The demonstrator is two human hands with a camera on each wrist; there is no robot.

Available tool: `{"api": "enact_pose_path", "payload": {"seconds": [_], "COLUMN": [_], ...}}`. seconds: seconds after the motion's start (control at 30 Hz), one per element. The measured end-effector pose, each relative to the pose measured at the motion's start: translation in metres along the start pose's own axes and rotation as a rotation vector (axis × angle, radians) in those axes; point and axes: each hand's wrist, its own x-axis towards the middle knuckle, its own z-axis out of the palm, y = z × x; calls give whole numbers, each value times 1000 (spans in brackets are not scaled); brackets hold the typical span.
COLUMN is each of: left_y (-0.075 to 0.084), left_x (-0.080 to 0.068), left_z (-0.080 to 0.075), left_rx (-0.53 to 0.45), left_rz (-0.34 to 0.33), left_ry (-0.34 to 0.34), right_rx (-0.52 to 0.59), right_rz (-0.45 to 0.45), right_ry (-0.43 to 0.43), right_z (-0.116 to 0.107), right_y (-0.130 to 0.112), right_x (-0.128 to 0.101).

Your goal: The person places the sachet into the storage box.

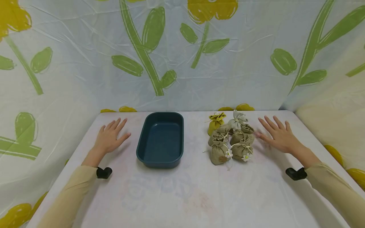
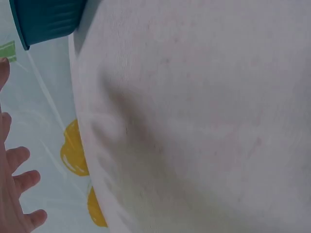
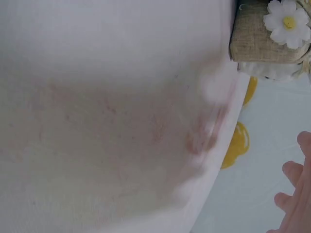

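While both hands lie flat with fingers spread and holding nothing, I read this as the start of a pick: the right hand (image 1: 278, 134) rests on the surface (image 1: 182, 196) just beside the sachets (image 1: 231, 141), its fingertips almost touching the nearest one, and the left hand (image 1: 109, 137) lies well apart from them, just to the outer side of the tray (image 1: 160, 139). To do the pick well, I would take the sachet closest to the right hand, pinching at the tied neck rather than the soft belly, and lift it straight up so the neighbours, which press against each other, are not dragged along. The sachets stand or lean with their tied tops pointing up and slightly away from me; the two front ones show their daisy ties toward me. The tray sits between the hands, open side up, its long axis running away from me, roughly parallel to both forearms.
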Motion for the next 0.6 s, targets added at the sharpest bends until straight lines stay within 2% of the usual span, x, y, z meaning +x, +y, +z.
{"api": "enact_pose_path", "payload": {"seconds": [0.37, 0.5, 0.6], "left_y": [17, 26, 35], "left_x": [-3, -1, 2], "left_z": [4, 3, 2], "left_rx": [-73, -150, -249], "left_rz": [-13, -53, -89], "left_ry": [69, 100, 115], "right_rx": [-16, 19, 69], "right_rz": [-72, -97, -113], "right_ry": [194, 307, 373], "right_z": [2, 0, -2], "right_y": [-18, -26, -31], "right_x": [-9, -10, -11]}}
